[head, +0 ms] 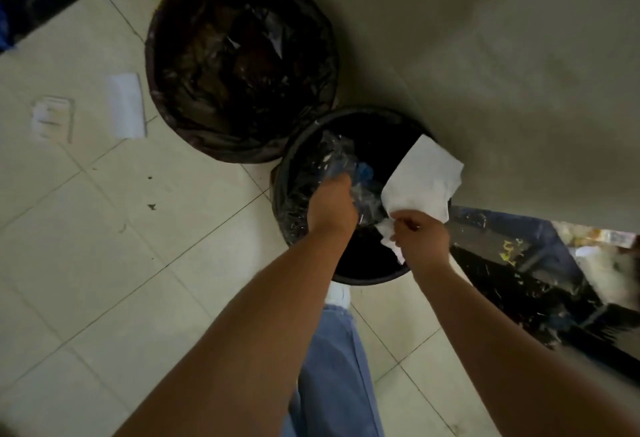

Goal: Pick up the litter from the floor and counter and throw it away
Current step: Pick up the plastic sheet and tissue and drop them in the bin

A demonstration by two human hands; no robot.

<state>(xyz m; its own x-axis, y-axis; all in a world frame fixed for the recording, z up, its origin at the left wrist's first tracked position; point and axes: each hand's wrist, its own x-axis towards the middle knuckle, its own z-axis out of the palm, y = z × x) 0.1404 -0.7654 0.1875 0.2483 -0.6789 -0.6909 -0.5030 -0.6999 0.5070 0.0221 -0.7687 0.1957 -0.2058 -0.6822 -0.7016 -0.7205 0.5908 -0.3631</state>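
Pale tiled floor (104, 228), two black-lined bins, left hand (330, 206) grip closed on clear plastic (341, 163), right hand (420, 234) pinching white tissue (424, 182), white papers (126, 105) on tiles

Dim, soft, perhaps motion-blurred edges.

clear plastic wrapper (341, 173): crumpled, see-through, with a blue patch, held over the near bin's mouth
white paper towel (420, 182): creased sheet, pinched at its lower corner, spread above the same bin's right rim
near bin (287, 173): round, black-lined
white paper (126, 105): flat on floor tiles
small packet (52, 118): pale, flat, left of it
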